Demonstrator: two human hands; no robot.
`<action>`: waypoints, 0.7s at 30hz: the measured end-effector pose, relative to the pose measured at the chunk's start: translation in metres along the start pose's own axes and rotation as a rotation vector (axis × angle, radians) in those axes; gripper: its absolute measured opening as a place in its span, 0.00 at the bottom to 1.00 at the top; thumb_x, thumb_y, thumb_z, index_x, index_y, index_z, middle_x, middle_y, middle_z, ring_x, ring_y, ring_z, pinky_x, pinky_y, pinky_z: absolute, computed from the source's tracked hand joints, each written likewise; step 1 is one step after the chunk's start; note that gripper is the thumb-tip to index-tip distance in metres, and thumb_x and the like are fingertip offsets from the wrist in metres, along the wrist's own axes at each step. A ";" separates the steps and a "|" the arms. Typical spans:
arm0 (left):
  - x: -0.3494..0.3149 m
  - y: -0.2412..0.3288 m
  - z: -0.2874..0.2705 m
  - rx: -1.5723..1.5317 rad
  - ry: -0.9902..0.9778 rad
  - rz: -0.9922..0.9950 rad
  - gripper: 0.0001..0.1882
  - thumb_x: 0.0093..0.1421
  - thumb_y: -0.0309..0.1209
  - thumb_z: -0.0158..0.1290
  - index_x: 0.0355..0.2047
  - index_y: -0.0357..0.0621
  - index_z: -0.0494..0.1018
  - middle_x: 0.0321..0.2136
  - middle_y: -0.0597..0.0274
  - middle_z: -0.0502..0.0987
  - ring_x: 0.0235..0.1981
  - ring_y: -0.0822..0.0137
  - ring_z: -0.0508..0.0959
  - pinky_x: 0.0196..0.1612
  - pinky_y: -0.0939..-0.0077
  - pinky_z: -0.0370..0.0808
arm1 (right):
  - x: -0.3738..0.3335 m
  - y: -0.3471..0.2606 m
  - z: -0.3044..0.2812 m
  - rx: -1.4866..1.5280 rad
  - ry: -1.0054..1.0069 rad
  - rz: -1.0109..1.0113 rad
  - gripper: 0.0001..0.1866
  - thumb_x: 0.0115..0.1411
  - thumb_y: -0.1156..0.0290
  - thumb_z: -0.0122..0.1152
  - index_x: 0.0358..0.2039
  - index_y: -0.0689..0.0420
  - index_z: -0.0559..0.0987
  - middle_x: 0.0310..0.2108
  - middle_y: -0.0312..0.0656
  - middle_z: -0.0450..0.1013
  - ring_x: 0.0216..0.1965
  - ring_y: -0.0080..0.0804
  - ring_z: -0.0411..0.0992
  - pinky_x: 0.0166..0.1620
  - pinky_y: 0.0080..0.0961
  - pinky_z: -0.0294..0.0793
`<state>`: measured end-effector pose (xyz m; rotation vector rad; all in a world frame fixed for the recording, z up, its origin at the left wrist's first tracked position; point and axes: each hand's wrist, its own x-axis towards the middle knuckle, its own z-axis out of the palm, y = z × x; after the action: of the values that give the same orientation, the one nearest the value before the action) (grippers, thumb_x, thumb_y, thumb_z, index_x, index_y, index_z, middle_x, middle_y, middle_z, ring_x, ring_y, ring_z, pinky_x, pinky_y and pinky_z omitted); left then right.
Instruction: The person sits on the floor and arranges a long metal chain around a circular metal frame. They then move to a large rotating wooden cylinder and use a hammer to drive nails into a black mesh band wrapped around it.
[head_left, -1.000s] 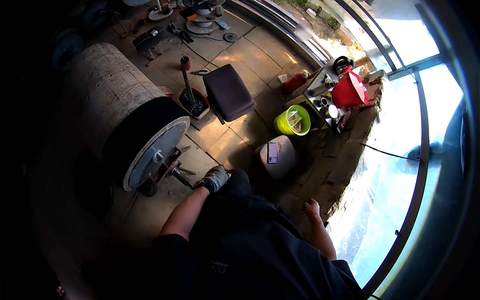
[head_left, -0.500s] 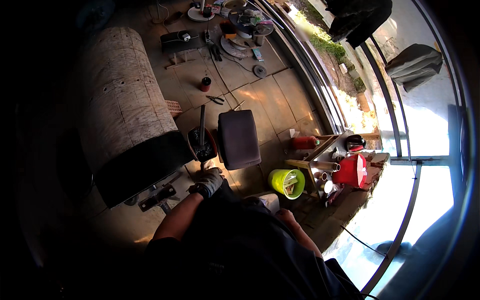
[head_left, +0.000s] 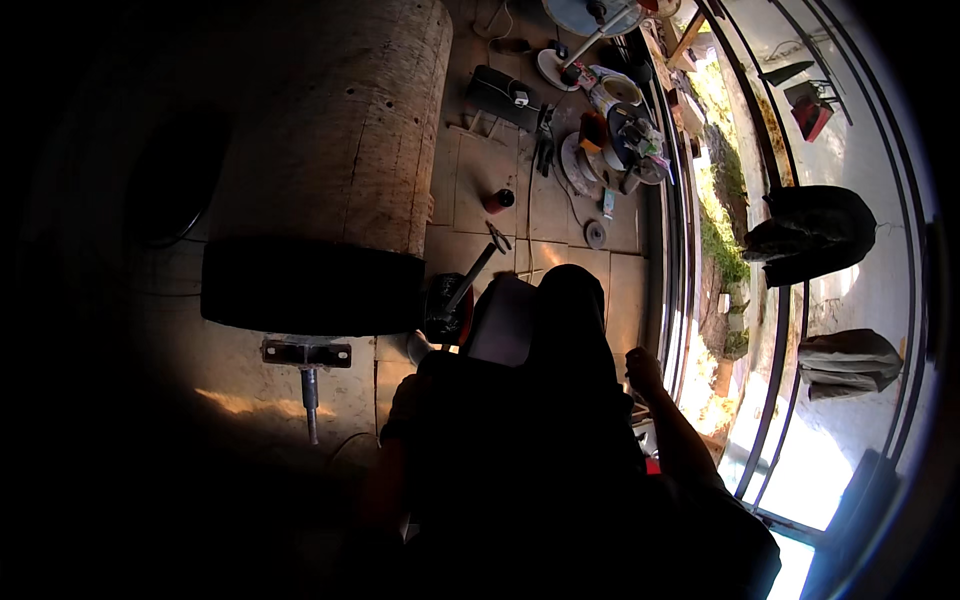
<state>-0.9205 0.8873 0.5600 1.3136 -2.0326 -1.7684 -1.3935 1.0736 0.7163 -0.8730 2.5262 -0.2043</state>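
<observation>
Stiff, probably light handle [head_left: 472, 275] tilts in tub [head_left: 464, 322] beside stool [head_left: 505, 320], best grabbed up top; from here can't tell if shadowed left hand [head_left: 402, 402] or curled right hand [head_left: 640, 367] grips anything.

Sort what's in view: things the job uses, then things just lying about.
Likely the job's, nearest the dim left hand: black-banded wooden drum, bucket, dark bar in it, padded seat.
Apparently just lying about: red can, pliers, grey disc.

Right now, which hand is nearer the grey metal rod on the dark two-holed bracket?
Left. The shadowed left hand is right of the rod, apart from it; the right hand is farther right, beyond the dark-clad leg.
</observation>
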 end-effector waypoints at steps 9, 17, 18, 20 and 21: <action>-0.182 0.044 0.091 -1.557 0.078 -0.935 0.33 0.67 0.56 0.43 0.63 0.46 0.65 0.59 0.60 0.69 0.59 0.63 0.68 0.60 0.64 0.66 | 0.116 -0.082 0.010 -0.246 -0.400 -0.315 0.11 0.61 0.64 0.57 0.37 0.59 0.79 0.27 0.51 0.80 0.30 0.41 0.81 0.34 0.35 0.79; -0.125 0.158 0.112 -1.900 0.574 -1.023 0.39 0.65 0.63 0.40 0.61 0.44 0.67 0.52 0.57 0.76 0.52 0.60 0.75 0.55 0.65 0.72 | 0.305 -0.143 0.093 -0.290 -0.678 -0.531 0.12 0.62 0.60 0.55 0.36 0.55 0.79 0.28 0.48 0.80 0.28 0.41 0.80 0.38 0.36 0.78; -0.114 0.165 0.118 -1.937 0.603 -1.029 0.39 0.65 0.64 0.39 0.61 0.44 0.68 0.51 0.57 0.77 0.51 0.60 0.76 0.54 0.65 0.73 | 0.325 -0.156 0.105 -0.276 -0.694 -0.555 0.12 0.63 0.60 0.55 0.36 0.55 0.78 0.28 0.48 0.80 0.28 0.40 0.80 0.38 0.36 0.78; -0.104 0.165 0.158 -2.044 0.616 -0.999 0.40 0.64 0.65 0.39 0.61 0.45 0.68 0.52 0.57 0.77 0.50 0.59 0.76 0.55 0.64 0.74 | 0.347 -0.191 0.115 -0.205 -0.719 -0.599 0.12 0.64 0.60 0.54 0.35 0.56 0.79 0.28 0.47 0.80 0.27 0.37 0.81 0.37 0.37 0.78; -0.101 0.161 0.185 -2.116 0.603 -0.969 0.40 0.64 0.65 0.40 0.62 0.47 0.67 0.53 0.57 0.77 0.51 0.59 0.76 0.56 0.63 0.74 | 0.355 -0.212 0.116 -0.195 -0.724 -0.534 0.12 0.64 0.61 0.54 0.35 0.56 0.79 0.30 0.48 0.80 0.29 0.44 0.80 0.38 0.40 0.78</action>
<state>-1.0537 1.0798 0.6851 1.2871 1.1043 -1.8178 -1.4694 0.6896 0.5408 -1.3879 1.6309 0.1759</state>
